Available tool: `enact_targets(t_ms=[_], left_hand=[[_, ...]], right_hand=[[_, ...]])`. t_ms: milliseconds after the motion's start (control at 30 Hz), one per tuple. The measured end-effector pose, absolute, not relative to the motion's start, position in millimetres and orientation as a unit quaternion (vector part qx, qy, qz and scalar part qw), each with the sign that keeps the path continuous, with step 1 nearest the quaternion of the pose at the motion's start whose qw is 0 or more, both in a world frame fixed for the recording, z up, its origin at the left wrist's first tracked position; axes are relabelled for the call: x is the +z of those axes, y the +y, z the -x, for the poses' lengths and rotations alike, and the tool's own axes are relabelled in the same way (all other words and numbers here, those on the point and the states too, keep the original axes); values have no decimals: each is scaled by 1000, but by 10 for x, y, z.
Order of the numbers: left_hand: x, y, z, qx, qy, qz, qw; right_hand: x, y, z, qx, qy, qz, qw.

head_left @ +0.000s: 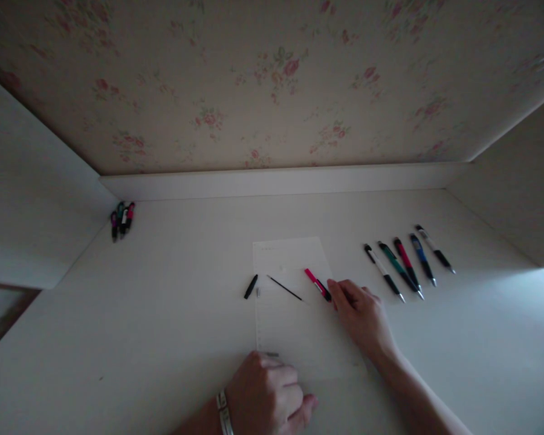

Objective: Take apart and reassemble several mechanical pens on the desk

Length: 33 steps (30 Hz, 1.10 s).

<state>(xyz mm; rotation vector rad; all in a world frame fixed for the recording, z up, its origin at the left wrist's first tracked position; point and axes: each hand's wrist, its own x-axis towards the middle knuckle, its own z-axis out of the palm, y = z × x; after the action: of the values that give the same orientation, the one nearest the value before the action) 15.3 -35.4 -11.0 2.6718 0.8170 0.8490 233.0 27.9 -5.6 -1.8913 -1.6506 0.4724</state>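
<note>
Here, right fingers [338,295], nearly closed, pinch the pink barrel [315,281].

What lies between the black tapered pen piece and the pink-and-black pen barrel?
In the head view, a small silvery piece and a thin black pen refill lie between the black piece and the barrel.
</note>
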Motion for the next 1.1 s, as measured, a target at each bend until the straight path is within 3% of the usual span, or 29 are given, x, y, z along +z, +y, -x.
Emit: enact_targets(t_ms=[1100], left_hand=[[-43,-317,-161,315,348,-874,123]], right_hand=[[-77,275,-2329,169,-612,712,300]])
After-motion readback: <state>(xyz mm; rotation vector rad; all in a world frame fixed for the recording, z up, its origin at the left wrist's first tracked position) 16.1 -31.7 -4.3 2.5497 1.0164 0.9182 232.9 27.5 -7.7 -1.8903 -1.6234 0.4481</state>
